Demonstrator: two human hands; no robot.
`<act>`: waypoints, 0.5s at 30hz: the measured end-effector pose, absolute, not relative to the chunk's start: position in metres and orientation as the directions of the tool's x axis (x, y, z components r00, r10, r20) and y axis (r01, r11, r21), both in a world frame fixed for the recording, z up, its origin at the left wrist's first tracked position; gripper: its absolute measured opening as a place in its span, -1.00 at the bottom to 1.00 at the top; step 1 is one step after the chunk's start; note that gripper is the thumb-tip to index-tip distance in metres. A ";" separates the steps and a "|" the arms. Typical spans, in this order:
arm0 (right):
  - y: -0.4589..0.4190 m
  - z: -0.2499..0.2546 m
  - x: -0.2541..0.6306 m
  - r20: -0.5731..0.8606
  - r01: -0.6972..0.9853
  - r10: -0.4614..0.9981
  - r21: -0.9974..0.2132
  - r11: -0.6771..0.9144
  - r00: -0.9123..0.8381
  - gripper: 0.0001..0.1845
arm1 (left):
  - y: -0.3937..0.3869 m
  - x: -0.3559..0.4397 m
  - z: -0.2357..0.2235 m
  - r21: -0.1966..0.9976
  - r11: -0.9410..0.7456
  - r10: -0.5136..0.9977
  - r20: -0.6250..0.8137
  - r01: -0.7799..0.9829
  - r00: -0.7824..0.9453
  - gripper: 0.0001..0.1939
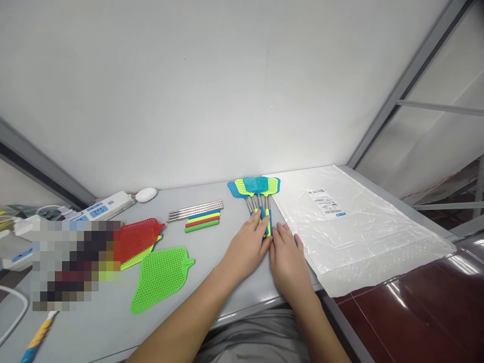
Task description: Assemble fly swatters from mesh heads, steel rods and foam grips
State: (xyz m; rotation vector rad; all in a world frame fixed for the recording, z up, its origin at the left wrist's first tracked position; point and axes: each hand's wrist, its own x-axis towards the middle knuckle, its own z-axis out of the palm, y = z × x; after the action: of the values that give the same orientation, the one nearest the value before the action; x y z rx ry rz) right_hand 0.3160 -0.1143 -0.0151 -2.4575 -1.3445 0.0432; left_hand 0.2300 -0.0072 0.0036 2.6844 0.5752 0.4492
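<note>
head cam, the only view here: there's a bunch of fly swatters (pixel 255 184) lying on the grey table (pixel 230 267) near the wall, blue and yellow-green heads fanned out and overlapping, metal shafts running down to blue-and-yellow handles (pixel 268 222). the left hand (pixel 245 247) is palm down right over those handles, fingers laid across them, but i can't tell if it's actually gripping or just resting on top. the right hand (pixel 289 259) is also palm down, fingers kept together, just beside the handle ends; can't see under it, so no idea if it's holding anything. right next to that hand there's a big white plastic mailer (pixel 363 227) with a shipping label (pixel 326 202), its near corner sticking out past the table edge. off to the left of the swatters are some loose metal rods (pixel 194 207) lying side by side, and touching or just beside them a row of blue, yellow, red and green grips (pixel 203 222). further left, a bigger green swatter head (pixel 162 277) lies flat near a red swatter head (pixel 139 237), which overlaps a yellow one (pixel 132 255). back left corner: white power strip (pixel 113 204).
</note>
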 end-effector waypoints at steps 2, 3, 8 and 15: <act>-0.114 -0.016 0.316 0.136 0.816 0.825 -0.303 -0.493 0.549 -0.47 | -0.007 0.230 0.000 0.399 -0.858 0.440 0.244 0.324 0.864 -0.46; -0.114 -0.016 0.316 0.137 0.818 0.826 -0.300 -0.491 0.547 -0.47 | -0.006 0.231 -0.001 0.396 -0.859 0.440 0.249 0.324 0.863 -0.46; -0.115 -0.015 0.315 0.140 0.821 0.829 -0.301 -0.486 0.542 -0.47 | -0.005 0.233 -0.003 0.397 -0.853 0.459 0.257 0.340 0.851 -0.47; -0.114 -0.016 0.316 0.138 0.821 0.828 -0.292 -0.491 0.544 -0.47 | -0.008 0.229 -0.004 0.424 -0.837 0.476 0.254 0.345 0.842 -0.43</act>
State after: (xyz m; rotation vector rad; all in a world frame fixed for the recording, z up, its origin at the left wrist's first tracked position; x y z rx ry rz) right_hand 0.3160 -0.1144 -0.0163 -2.4619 -1.3617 0.0294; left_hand 0.2286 -0.0077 -0.0037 2.6552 0.6149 0.5011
